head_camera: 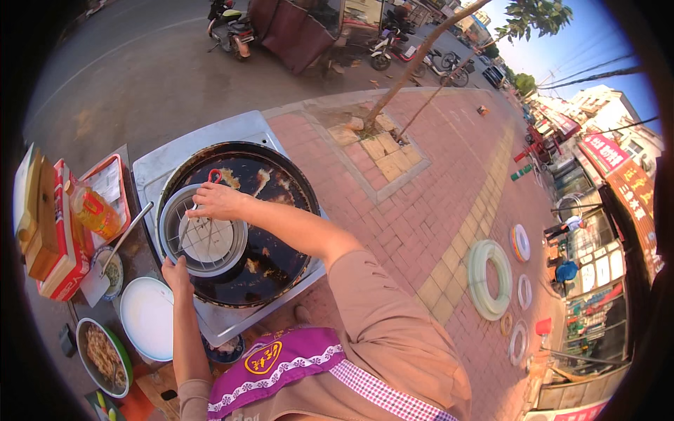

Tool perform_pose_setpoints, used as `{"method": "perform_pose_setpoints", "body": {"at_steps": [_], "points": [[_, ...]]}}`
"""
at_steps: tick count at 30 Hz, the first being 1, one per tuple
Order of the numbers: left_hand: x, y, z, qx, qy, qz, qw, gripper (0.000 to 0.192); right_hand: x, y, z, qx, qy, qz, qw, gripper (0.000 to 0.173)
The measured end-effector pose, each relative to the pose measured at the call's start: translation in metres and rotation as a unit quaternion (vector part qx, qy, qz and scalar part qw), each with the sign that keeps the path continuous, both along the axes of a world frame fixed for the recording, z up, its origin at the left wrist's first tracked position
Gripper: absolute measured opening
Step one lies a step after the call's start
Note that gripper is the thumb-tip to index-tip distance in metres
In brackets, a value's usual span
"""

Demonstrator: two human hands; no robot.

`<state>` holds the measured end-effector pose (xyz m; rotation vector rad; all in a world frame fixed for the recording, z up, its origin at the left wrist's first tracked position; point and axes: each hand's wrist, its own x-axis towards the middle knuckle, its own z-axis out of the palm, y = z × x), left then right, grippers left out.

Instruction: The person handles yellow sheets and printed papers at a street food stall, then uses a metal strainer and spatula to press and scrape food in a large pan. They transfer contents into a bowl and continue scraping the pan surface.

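A grey round metal pan [240,261] stands over the large round dark griddle [274,231], towards its left side. Inside the pan lies a pale flat disc [224,239] under a wire rack [202,226]. My left hand [178,276] grips the pan's near rim, thumb on top. Over the pan's far side, my right hand [218,201] pinches a thin light-coloured handle or strip near the rack; a red loop [215,176] shows just beyond its fingers. Browned scraps lie on the griddle's dark surface around the pan.
To the left are a white plate [147,316], a green-rimmed bowl of shredded food [105,358], a small bowl with a ladle [126,234], an oil bottle [95,210], a red-edged tray [124,189] and boxes [66,263]. A tree [410,68] rises from the brick pavement; people stand far right.
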<state>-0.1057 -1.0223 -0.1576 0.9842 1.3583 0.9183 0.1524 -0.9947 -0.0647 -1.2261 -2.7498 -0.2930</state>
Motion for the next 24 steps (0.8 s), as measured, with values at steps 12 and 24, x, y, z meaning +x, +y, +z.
{"method": "perform_pose_setpoints", "body": {"at_steps": [12, 24], "points": [[0.014, -0.004, 0.009, 0.026, -0.027, 0.072, 0.997, 0.013, 0.028, -0.033, -0.043, -0.199, 0.518, -0.502, 0.664, 0.058], [0.040, -0.018, 0.044, 0.002, -0.107, 0.156, 0.982, 0.014, -0.032, -0.050, -0.073, -0.102, 0.737, -0.476, 0.468, 0.069]]}}
